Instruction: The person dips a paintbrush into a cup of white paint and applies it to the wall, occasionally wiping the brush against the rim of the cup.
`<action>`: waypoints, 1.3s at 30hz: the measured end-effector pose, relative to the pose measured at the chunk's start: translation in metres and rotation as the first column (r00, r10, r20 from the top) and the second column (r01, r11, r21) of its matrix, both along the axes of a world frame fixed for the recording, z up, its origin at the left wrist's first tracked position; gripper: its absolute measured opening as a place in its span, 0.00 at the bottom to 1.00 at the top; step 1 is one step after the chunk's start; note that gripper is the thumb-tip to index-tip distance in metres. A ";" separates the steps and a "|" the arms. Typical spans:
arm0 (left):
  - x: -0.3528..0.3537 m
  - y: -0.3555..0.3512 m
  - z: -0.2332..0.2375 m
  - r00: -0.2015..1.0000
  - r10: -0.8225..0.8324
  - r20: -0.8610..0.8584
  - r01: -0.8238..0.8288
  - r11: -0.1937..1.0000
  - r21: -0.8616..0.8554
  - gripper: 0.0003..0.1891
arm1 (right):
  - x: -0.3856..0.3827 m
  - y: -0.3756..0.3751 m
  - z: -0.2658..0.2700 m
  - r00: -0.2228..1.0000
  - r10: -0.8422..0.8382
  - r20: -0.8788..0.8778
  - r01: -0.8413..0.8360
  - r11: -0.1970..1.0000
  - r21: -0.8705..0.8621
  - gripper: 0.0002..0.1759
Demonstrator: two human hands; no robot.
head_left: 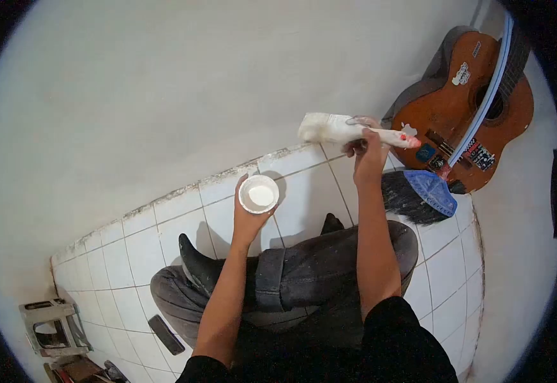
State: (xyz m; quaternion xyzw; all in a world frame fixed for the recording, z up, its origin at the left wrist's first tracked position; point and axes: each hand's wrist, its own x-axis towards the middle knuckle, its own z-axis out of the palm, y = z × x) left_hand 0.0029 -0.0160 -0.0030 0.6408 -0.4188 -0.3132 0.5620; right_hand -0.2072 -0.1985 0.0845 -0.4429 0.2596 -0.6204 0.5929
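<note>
A small white cup (259, 194) with white paint in it is gripped by my left hand (248, 220), fingers wrapped around its side. The cup is upright over the tiled floor. My right hand (369, 150) is closed on the handle of a wide paintbrush (336, 128), held sideways near the wall. Its pale, paint-coated bristles point left, and the red-marked handle end points right. Cup and brush are apart.
A white wall (176, 115) rises ahead of the tiled floor (144, 252). At the right, a broom (428, 195) leans across a guitar (463, 96). A dark phone-like object (166, 334) lies near my crossed legs; a plastic stool (55, 329) is at lower left.
</note>
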 end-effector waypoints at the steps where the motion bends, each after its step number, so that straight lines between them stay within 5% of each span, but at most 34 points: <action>1: 0.000 0.000 0.000 1.000 0.001 0.030 -0.001 1.000 0.019 0.51 | 0.002 0.002 0.000 1.000 -0.006 0.001 0.006 1.000 0.002 0.15; 5: 0.000 -0.002 0.000 0.998 -0.003 0.069 0.002 1.000 0.017 0.51 | 0.021 0.008 -0.002 0.954 -0.155 -0.257 0.104 0.974 -0.199 0.07; 7: -0.002 -0.001 0.004 0.999 -0.002 -0.053 0.001 1.000 -0.016 0.52 | 0.031 0.007 -0.010 0.854 -0.296 -0.427 0.177 0.938 -0.297 0.07; 8: -0.002 -0.001 0.004 0.999 -0.004 -0.053 0.004 1.000 -0.015 0.52 | 0.033 0.009 -0.013 0.890 -0.200 -0.410 0.147 0.977 -0.157 0.08; 15: 0.002 0.000 -0.002 0.998 -0.015 0.058 0.015 1.000 0.004 0.52 | 0.049 0.013 -0.015 0.981 -0.047 -0.190 0.009 0.980 -0.197 0.08; 20: 0.001 0.000 0.002 0.999 -0.012 0.041 0.011 0.999 0.035 0.52 | 0.045 0.003 -0.015 0.966 -0.092 -0.241 0.019 0.957 -0.288 0.10; 25: 0.003 0.000 -0.006 1.000 -0.018 0.005 0.018 1.000 -0.010 0.52 | 0.023 0.015 0.039 0.958 -0.189 -0.216 0.097 0.922 -0.375 0.13; 29: 0.003 -0.001 -0.005 0.996 0.013 0.085 -0.013 1.000 0.000 0.52 | 0.006 0.009 0.041 0.957 -0.174 -0.231 0.106 0.954 -0.282 0.13; 31: 0.001 0.000 0.001 0.999 0.000 0.053 0.000 1.000 -0.011 0.52 | 0.002 0.001 0.022 0.909 -0.046 -0.415 -0.019 0.989 -0.150 0.11; 35: -0.001 -0.001 0.002 0.999 0.009 0.037 -0.010 1.000 0.030 0.52 | 0.024 -0.007 -0.012 0.943 0.104 -0.317 -0.092 0.994 0.052 0.11; 39: -0.001 0.000 0.004 0.997 0.002 0.079 -0.004 1.000 0.031 0.52 | 0.043 -0.005 -0.020 0.958 0.077 -0.278 -0.122 0.982 -0.148 0.13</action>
